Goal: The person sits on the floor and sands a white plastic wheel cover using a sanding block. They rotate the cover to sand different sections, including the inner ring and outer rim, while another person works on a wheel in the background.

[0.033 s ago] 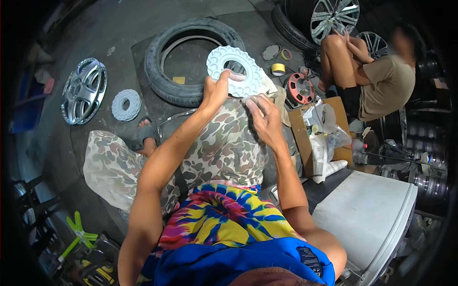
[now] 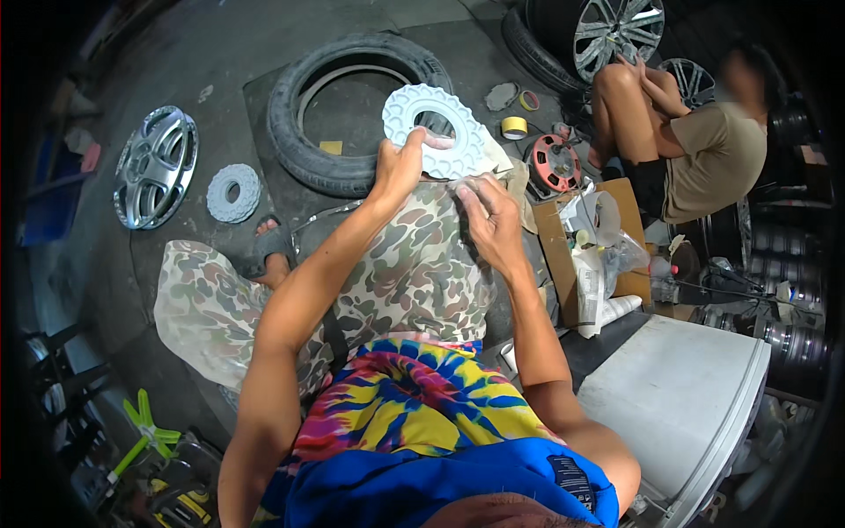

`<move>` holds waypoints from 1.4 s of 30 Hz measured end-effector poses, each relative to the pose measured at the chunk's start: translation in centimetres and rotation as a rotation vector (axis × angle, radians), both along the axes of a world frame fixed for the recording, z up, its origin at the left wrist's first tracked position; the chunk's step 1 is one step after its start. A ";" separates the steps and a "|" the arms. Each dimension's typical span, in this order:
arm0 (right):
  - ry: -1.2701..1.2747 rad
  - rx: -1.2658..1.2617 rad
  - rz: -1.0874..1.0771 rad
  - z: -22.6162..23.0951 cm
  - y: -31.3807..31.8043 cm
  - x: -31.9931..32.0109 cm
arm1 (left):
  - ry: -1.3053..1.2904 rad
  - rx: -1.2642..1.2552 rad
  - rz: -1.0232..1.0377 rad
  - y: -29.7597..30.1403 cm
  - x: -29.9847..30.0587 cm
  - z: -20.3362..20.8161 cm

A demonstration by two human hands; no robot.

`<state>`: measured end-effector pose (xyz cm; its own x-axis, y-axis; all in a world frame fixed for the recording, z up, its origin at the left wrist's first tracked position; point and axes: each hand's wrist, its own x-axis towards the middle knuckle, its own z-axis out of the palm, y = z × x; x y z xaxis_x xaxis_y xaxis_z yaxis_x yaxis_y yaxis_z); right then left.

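Note:
A pale blue-white ring (image 2: 470, 134) with a scalloped, patterned face and a wide central hole is held up over my knee. My left hand (image 2: 403, 165) grips it from its left side, thumb lying across the face near the hole. At the ring's lower edge is my right hand (image 2: 493, 211), its fingertips pinched together. Whatever sits between those fingers is too small and hidden to name. Camouflage cloth (image 2: 396, 255) covers my legs beneath both hands. Similar pale rings (image 2: 218, 204) lie stacked on the floor to the left.
Beyond the ring lies a black tire (image 2: 290, 132). A silver wheel (image 2: 124, 176) rests at far left. To the right are yellow tape (image 2: 514, 128), a red reel (image 2: 556, 160), a filled cardboard box (image 2: 554, 251), a white lidded box (image 2: 669, 378) and a seated person (image 2: 717, 158).

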<state>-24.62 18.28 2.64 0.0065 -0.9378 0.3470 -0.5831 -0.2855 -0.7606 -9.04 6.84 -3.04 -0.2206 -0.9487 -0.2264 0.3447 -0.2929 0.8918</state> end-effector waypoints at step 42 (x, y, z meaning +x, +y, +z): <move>0.330 0.173 0.078 3.7 -2.5 -0.3 | -0.421 -0.382 0.003 0.8 -0.2 0.6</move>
<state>-24.92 15.73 6.31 0.1654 -0.9746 0.1511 -0.7861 -0.2228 -0.5766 -9.28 7.65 -2.46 -0.1825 -0.9811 0.0651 -0.0628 0.0777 0.9950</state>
